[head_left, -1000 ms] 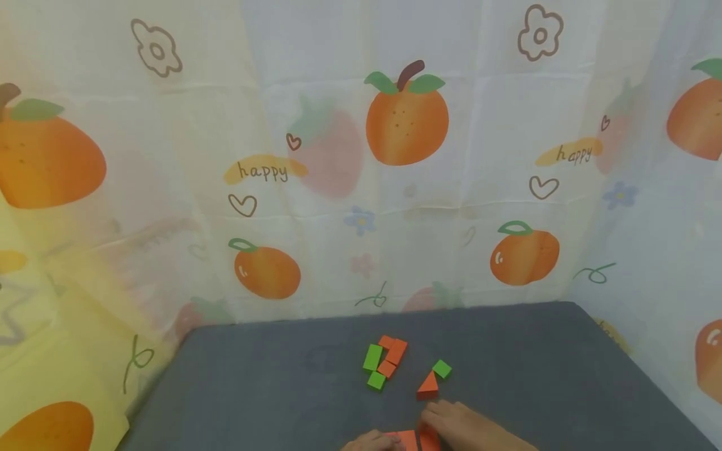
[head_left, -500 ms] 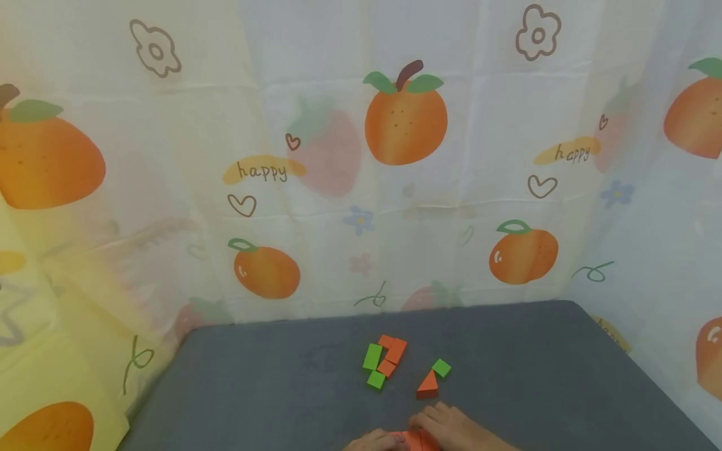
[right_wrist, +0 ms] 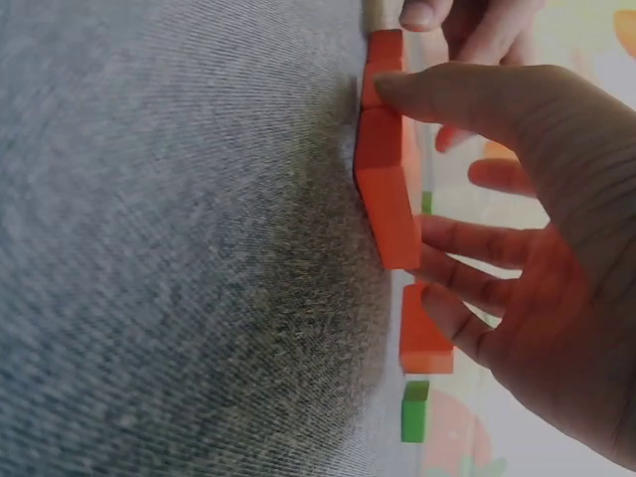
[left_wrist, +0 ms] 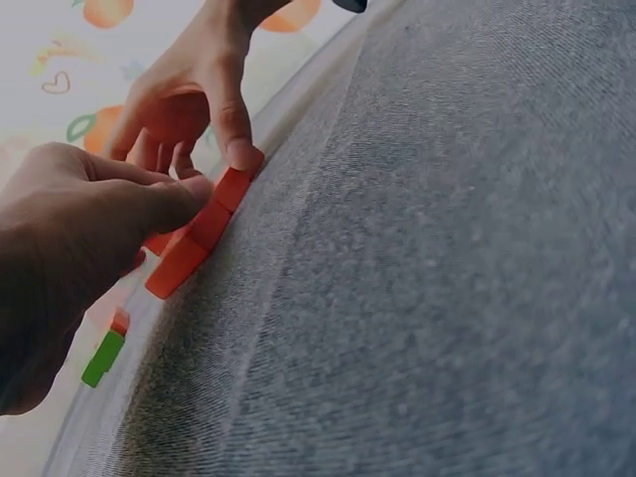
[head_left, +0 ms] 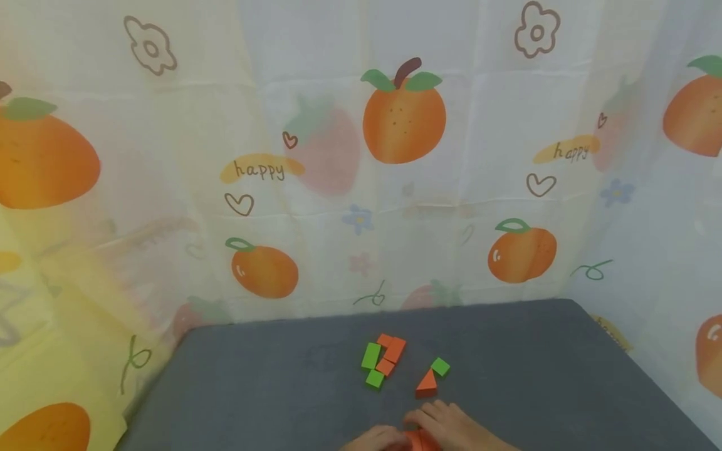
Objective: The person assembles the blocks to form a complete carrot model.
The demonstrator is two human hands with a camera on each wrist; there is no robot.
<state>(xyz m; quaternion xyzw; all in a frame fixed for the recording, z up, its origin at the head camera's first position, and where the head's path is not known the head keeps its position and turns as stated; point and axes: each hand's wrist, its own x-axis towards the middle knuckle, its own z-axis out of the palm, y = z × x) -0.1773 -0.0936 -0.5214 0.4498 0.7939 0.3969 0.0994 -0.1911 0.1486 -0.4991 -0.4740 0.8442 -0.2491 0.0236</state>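
Note:
Several orange blocks lie touching in a row on the grey cloth at the bottom of the head view, partly covered by both hands. My left hand holds the left part, its thumb against the blocks in the left wrist view; its other fingertips are mostly hidden. My right hand holds the right part. In the right wrist view its thumb presses the near side of an orange block, with the other fingers loosely bent on the far side.
Beyond the hands lies an orange triangular block beside a green block. Farther left is a loose group of orange blocks and green blocks. A fruit-print curtain borders the grey table at the back and sides.
My right hand has shifted left, closer to my left hand, and the gap between the orange blocks has narrowed. The loose blocks farther off stay in place.

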